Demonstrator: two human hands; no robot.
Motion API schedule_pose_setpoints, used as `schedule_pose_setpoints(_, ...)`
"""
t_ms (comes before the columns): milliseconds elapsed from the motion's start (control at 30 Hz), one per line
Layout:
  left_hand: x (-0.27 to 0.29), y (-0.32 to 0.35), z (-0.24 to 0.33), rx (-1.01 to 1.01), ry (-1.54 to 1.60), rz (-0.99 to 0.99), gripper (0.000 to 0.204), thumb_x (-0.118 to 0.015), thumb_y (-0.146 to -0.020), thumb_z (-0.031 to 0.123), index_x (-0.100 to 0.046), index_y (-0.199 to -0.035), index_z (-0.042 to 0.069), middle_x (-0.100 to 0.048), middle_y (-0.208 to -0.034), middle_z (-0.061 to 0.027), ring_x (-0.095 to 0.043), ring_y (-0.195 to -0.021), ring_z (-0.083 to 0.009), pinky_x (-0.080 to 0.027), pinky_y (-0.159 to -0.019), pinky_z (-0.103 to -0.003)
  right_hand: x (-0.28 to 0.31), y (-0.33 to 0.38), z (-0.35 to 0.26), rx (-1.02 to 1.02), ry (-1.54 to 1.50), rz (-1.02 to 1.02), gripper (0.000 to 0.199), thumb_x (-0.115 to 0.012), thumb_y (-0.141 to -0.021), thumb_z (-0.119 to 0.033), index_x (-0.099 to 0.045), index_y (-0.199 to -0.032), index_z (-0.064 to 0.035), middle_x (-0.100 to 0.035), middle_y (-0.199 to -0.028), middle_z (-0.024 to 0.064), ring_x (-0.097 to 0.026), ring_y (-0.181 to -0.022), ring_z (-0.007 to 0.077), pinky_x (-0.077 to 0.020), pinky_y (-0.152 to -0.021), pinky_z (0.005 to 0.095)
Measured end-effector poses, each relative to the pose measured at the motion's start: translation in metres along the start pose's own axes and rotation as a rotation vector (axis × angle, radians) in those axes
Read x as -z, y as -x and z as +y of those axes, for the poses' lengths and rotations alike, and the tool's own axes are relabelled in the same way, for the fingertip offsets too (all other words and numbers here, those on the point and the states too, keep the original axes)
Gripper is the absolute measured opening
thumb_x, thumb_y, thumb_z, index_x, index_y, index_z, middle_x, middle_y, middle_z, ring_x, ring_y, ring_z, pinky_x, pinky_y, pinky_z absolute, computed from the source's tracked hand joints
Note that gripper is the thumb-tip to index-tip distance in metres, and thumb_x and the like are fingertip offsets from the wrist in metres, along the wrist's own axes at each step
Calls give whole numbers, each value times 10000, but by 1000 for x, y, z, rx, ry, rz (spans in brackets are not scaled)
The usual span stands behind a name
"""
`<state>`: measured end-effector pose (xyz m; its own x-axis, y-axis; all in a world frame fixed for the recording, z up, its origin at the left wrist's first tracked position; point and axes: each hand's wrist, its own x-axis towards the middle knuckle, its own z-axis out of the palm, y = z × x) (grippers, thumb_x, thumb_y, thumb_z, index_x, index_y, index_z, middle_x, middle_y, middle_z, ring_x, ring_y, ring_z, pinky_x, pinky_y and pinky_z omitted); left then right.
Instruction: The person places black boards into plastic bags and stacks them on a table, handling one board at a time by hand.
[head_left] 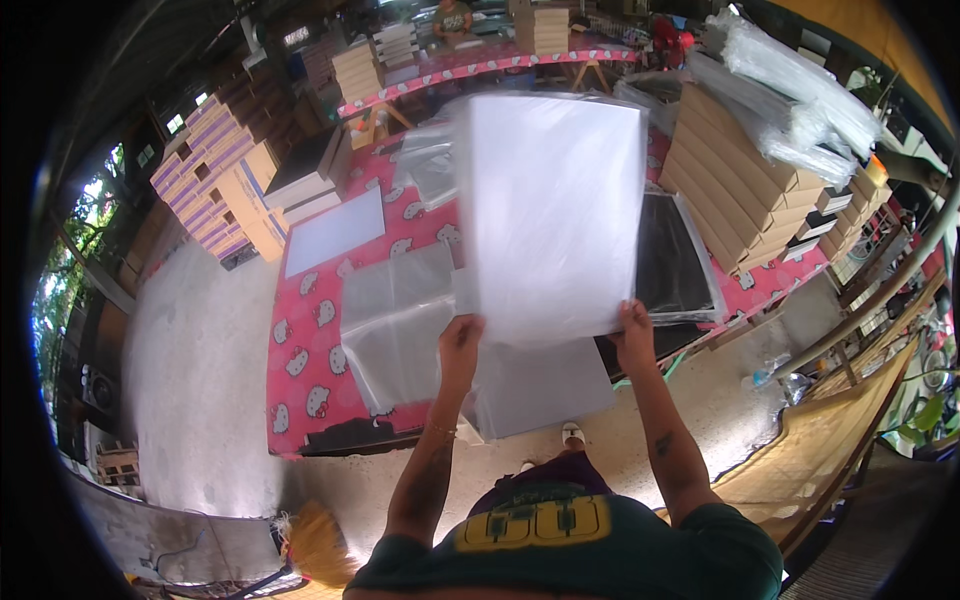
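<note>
Your green shirt [570, 540] fills the bottom edge, and from it both forearms rise toward twelve o'clock. Your left hand [460, 340] pinches the lower left corner of a big white sheet in a clear plastic sleeve [550, 220]; your right hand [634, 330] is closed on the lower right corner. You hold it upright over the table, edges pulled apart, likely so the limp sleeve hangs flat. Below it, clear bags [395, 320] lie spread on the pink patterned tablecloth [300, 350], close for the next grab. At three o'clock, a black sheet [670, 260] lies beside stacked brown boxes [740, 190]. At ten o'clock, a white board [335, 230] lies flat.
</note>
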<state>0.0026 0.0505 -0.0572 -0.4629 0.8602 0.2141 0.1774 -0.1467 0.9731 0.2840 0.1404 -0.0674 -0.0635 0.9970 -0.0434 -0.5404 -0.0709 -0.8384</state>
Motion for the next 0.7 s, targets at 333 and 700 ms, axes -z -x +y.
schedule_pose_setpoints(333,-4,18,-27,-180,-521,-109,140,-657,-833,181,-666,-866,46,-621,-845,-124,-599,-818,-279,-475,-728,-379,159,-87,-41,-56,192,312,221,-574,-927,-202,-562,-1119,-94,-588,-982,11,-568,-916,156,-490,-784,365)
schedule_pose_setpoints(700,59,51,-22,-22,-1029,-79,525,-662,-797,218,-501,-1294,170,-531,-1151,-188,-490,-1095,-378,-416,-896,-481,179,-73,-61,273,100,464,392,-639,-866,-49,-485,-1224,-11,-530,-1085,141,-532,-1052,241,-510,-876,363)
